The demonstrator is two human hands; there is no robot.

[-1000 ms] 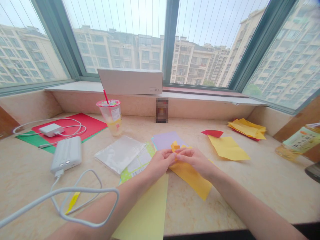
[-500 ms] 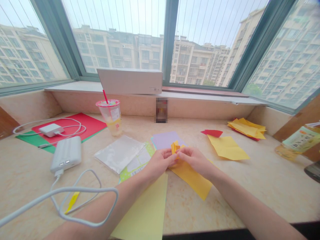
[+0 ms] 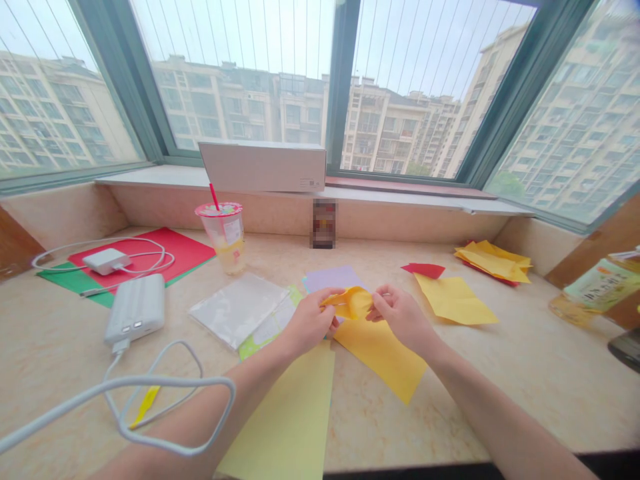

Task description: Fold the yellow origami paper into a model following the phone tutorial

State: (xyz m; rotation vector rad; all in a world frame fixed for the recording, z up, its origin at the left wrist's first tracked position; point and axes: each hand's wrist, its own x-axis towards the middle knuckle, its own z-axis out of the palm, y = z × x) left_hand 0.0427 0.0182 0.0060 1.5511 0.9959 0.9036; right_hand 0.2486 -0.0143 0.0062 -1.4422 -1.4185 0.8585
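Between my two hands, above the middle of the counter, is a folded piece of yellow-orange paper (image 3: 354, 303), bulging open. My left hand (image 3: 316, 319) pinches its left end, and my right hand (image 3: 395, 308) has its right end between thumb and fingers. Directly below lies a flat orange paper sheet (image 3: 387, 360). A pale yellow sheet (image 3: 285, 413) extends from under my left wrist toward the front edge. Just behind the hands a lilac sheet (image 3: 333, 277) shows, partly covered.
On the left are a power bank (image 3: 136, 310), a white charger (image 3: 107, 261) with cables, and red paper (image 3: 175, 247). A drink cup (image 3: 223, 240) stands behind a clear plastic sleeve (image 3: 240, 308). Yellow papers (image 3: 455, 300) and a bottle (image 3: 603, 283) are at right.
My hands have moved apart, and the folded paper, a narrow upright piece before, is now spread wider between them. The view has shifted slightly.
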